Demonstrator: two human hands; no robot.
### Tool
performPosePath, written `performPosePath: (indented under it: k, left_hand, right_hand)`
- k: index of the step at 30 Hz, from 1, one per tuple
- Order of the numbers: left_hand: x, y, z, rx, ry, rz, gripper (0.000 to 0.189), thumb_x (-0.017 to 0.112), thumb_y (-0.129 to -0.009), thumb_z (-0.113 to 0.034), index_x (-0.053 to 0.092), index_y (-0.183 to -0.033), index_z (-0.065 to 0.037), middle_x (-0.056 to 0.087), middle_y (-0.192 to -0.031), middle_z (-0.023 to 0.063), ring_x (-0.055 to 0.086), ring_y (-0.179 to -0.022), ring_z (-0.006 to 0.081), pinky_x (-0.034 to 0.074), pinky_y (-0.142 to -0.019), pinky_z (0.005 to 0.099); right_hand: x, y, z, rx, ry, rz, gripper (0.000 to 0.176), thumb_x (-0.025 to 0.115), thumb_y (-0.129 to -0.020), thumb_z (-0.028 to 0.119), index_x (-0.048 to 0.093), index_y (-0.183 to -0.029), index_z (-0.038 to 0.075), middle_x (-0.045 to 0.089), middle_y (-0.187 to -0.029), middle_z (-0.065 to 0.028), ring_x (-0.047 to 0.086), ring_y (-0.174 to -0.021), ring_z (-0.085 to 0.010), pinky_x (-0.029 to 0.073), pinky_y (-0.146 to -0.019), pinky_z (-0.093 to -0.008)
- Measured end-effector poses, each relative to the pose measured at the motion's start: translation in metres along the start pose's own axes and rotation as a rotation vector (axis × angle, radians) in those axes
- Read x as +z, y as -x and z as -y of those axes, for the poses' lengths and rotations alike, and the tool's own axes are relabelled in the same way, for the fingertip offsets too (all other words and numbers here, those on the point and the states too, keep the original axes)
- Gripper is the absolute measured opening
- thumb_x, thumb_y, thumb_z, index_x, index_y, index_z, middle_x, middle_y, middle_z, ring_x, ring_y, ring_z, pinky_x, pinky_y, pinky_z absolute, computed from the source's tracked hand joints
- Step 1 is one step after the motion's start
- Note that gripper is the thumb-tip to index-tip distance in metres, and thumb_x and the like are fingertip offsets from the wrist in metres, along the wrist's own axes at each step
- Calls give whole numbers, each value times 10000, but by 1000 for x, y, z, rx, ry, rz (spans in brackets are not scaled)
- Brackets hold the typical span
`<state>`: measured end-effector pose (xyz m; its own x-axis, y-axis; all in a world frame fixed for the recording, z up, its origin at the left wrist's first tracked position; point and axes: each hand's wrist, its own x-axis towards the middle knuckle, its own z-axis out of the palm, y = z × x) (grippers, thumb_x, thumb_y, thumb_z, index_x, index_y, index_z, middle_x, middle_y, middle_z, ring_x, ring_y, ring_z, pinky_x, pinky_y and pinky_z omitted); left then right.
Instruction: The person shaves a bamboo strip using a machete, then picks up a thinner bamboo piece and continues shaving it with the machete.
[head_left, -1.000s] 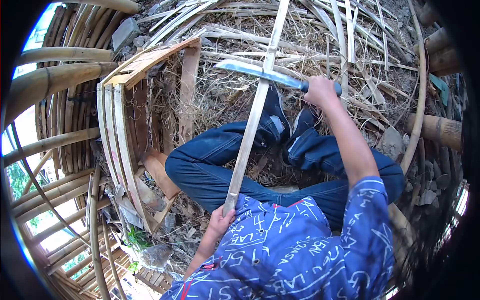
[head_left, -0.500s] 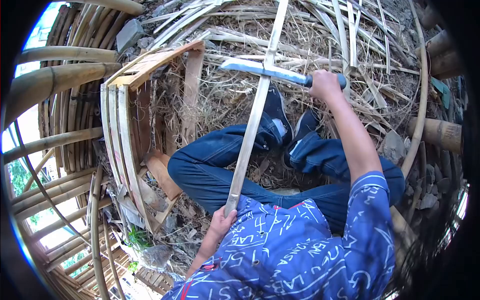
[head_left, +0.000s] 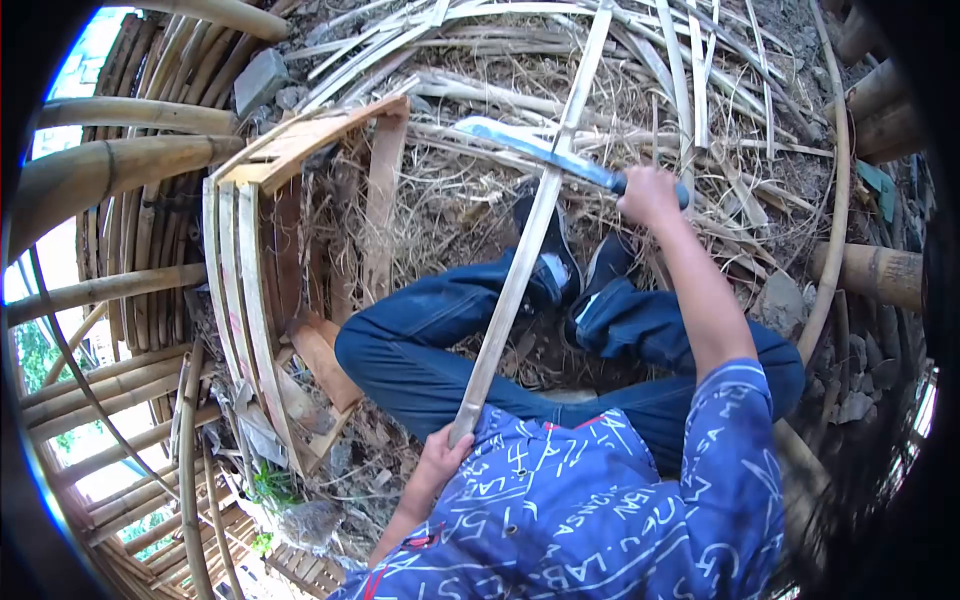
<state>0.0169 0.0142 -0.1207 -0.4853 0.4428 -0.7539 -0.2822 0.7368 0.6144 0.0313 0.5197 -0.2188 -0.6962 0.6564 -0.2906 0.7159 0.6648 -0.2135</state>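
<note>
My left hand (head_left: 442, 458) is wrapped round the near end of a long, pale bamboo strip (head_left: 515, 275), close to my waist. The strip slants up and away over my lap, its far end near the top of the view. In my right hand (head_left: 650, 196) is the dark handle of a machete (head_left: 520, 143). Its long blade points left and lies across the strip, above my shoes. My crossed legs in blue jeans (head_left: 420, 340) are below the strip.
To the left stands a wooden crate (head_left: 245, 270) of slats, beside a bamboo pole wall (head_left: 120, 180). Split bamboo strips (head_left: 480, 90) and shavings cover the ground ahead. Thick bamboo poles (head_left: 880, 276) and stones (head_left: 785, 300) are at the right.
The strip's far end has swung right. The machete has shifted slightly right and tilted, its handle lower, with my right hand a little lower. My left hand keeps its grip.
</note>
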Motion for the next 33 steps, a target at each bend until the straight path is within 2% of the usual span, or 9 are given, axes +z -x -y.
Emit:
performPosePath:
  k: [5,8,10,12,16,22,24,26,33]
  left_hand:
    - [-6,2,12,22,16,37,257,635,-907,-121,606,-1101,46,580,-733,-36,482,-641,40,427,-570,214]
    - [-8,4,17,12,-45,37,270,638,-905,-125,610,-1118,38,597,-755,-28,485,-668,34,435,-597,206]
    - [-3,-1,5,6,-22,46,275,643,-902,-131,611,-1118,37,601,-760,-26,487,-671,37,439,-606,207]
    - [-2,3,2,2,4,42,279,647,-900,-136,612,-1117,36,605,-765,-23,489,-674,40,442,-614,207]
    - [-10,0,7,-98,-36,85,269,635,-907,-129,611,-1121,31,613,-787,-14,494,-698,47,449,-626,211]
    - [-11,0,13,26,-55,85,277,634,-909,-129,606,-1125,43,646,-854,11,536,-789,51,472,-693,217]
    - [-13,4,22,28,-106,95,300,634,-910,-127,594,-1144,56,653,-886,10,543,-816,48,478,-716,223]
    - [-10,7,15,-31,-50,120,308,636,-908,-125,591,-1150,61,655,-904,9,545,-824,51,480,-733,229]
    - [-16,11,18,-61,-20,84,322,656,-893,-112,596,-1162,55,655,-941,16,545,-848,54,472,-767,221]
  right_hand:
    - [4,29,5,-262,-5,75,211,632,-655,156,697,-843,86,686,-853,-173,674,-839,-332,536,-781,-429]
    - [-6,19,4,-228,74,121,209,631,-656,153,701,-842,88,686,-830,-174,675,-832,-334,538,-771,-428]
    - [-2,-6,-8,79,-80,68,197,629,-675,157,704,-841,82,691,-859,-176,678,-849,-335,537,-778,-449]
    - [10,-12,-10,72,-88,-28,198,623,-688,157,694,-846,60,692,-858,-174,678,-839,-341,534,-782,-457]
    - [15,-2,-5,-44,-27,-56,194,619,-682,146,677,-844,55,689,-818,-170,678,-809,-344,534,-772,-455]
    - [-3,9,-13,-292,162,116,244,662,-623,179,694,-838,66,692,-831,-169,684,-811,-323,541,-759,-425]
    - [-16,-3,-21,31,-1,93,233,645,-653,176,701,-850,66,696,-866,-173,686,-836,-324,542,-776,-423]
    - [11,-14,-33,73,-51,-28,226,631,-673,170,700,-865,73,696,-868,-177,686,-837,-325,541,-783,-429]
    - [-15,25,-6,-245,43,124,250,644,-653,161,691,-887,88,693,-857,-157,680,-846,-312,532,-759,-433]
